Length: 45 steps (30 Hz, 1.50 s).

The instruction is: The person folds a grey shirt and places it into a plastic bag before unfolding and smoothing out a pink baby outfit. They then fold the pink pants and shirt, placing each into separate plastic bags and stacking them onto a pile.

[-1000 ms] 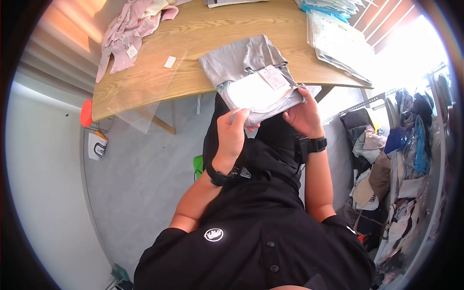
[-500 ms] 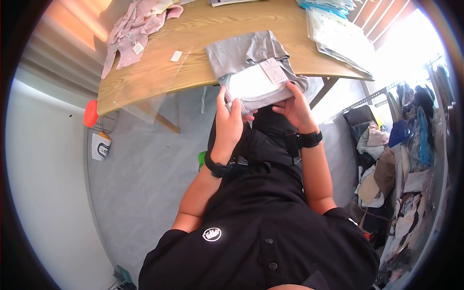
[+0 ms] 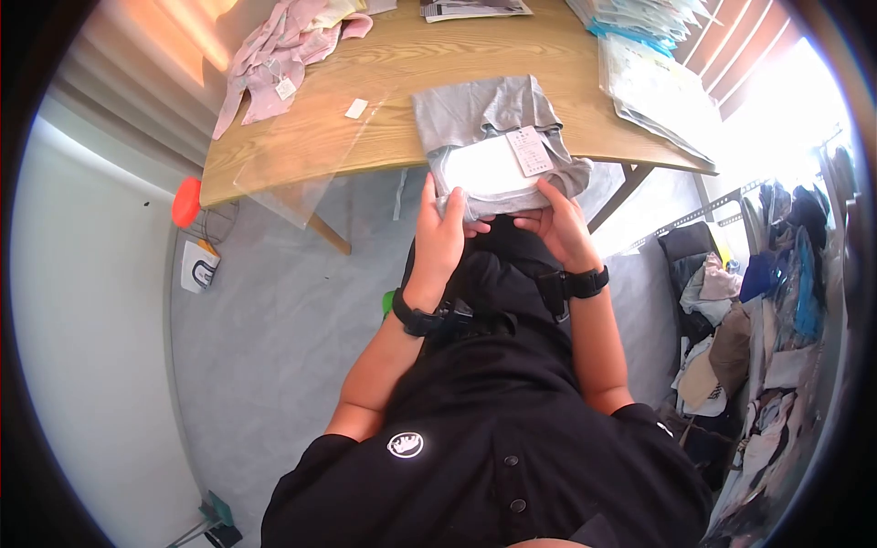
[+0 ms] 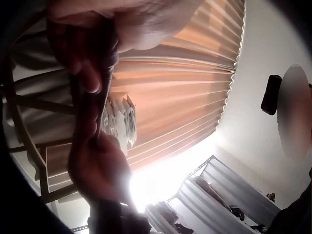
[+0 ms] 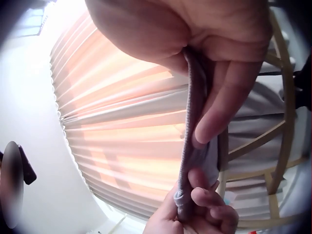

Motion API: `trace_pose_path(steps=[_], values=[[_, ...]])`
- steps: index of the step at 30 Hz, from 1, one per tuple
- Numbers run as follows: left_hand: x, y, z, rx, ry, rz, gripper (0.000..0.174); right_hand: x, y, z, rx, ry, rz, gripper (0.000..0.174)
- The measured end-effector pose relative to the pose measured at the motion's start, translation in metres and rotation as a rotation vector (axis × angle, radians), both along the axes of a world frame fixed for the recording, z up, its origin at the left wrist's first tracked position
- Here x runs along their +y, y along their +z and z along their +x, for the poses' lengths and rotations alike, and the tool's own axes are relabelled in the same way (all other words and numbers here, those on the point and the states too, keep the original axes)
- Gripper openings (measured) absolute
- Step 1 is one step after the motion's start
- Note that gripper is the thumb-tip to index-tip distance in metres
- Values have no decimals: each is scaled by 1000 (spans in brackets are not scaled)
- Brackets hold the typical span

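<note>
A folded grey garment (image 3: 484, 108) extends from the wooden table's front edge toward my body. A white sheet (image 3: 477, 169) lies on it, and a printed hang tag (image 3: 530, 153) rests at the sheet's right side. My left hand (image 3: 440, 239) grips the near left corner, thumb on top and fingers underneath. At the near right corner my right hand (image 3: 565, 234) holds it the same way. From the right wrist view the ribbed edge of the cloth (image 5: 188, 122) runs between both hands, fingers curled beneath.
The wooden table (image 3: 402, 55) carries a clear plastic bag (image 3: 306, 173) overhanging its edge, a small white card (image 3: 356, 109) and pink clothing (image 3: 274, 68). Stacked plastic-packed items (image 3: 653, 96) stand at the right. A rack of clothes (image 3: 776, 274) is on my right.
My right hand has shifted inward along the near edge of the garment, and the left thumb has settled on its left corner. The head view has shifted slightly.
</note>
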<state>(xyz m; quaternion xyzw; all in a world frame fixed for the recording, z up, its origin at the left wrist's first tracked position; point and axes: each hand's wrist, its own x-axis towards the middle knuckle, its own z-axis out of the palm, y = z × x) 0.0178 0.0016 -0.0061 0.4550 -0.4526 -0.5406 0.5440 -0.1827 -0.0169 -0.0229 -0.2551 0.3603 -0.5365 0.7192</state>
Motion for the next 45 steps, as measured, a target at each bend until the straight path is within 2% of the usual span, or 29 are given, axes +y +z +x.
trace_pose_path(steps=[3, 10, 13, 16, 17, 20, 21, 24, 25, 28, 31, 34, 35, 37, 40, 45], values=[[2, 3, -2, 54, -11, 10, 48, 0, -1, -3, -2, -16, -29, 33], [2, 9, -1, 27, -40, -87, 54, -1, -3, -4, 11, -34, -61, 33], [3, 6, 4, 20, 48, -47, 58, -2, -1, -4, 33, -34, -76, 33], [-1, 8, 16, -91, 128, -74, 62, 0, 1, 1, 42, -68, -83, 31], [1, 11, 18, -145, 190, -70, 55, 2, 2, 1, 45, -65, -78, 31], [-3, 3, 21, -73, 123, -153, 44, 2, 7, 4, 21, -46, -89, 30], [-2, 2, 17, 65, 108, -122, 38, 3, 7, 5, -6, -36, -91, 30], [-1, -8, 12, 22, 61, -128, 39, 9, 12, 8, -66, 51, -81, 32], [-2, -10, 8, 106, 51, -163, 41, 10, 14, 8, -84, 86, -76, 33], [2, -1, 5, 72, -4, -38, 43, 10, 5, 16, -108, 161, -89, 34], [-2, -1, 3, -17, -14, -118, 43, 10, 4, 18, -77, 136, -89, 34], [-10, 26, 28, -347, -143, 44, 36, 6, -8, 23, -59, 35, -98, 35], [-17, 31, 36, -398, -118, -6, 33, 5, -12, 24, -61, -14, -102, 35], [-37, 40, 53, -650, 126, -181, 32, 6, -9, 22, -129, 34, -106, 36], [-87, 20, 97, -1180, 522, -686, 34, 5, -12, 24, -213, 34, -101, 36], [-109, -24, 121, -1651, 721, -734, 39, 7, -5, 24, -165, -13, -78, 33]])
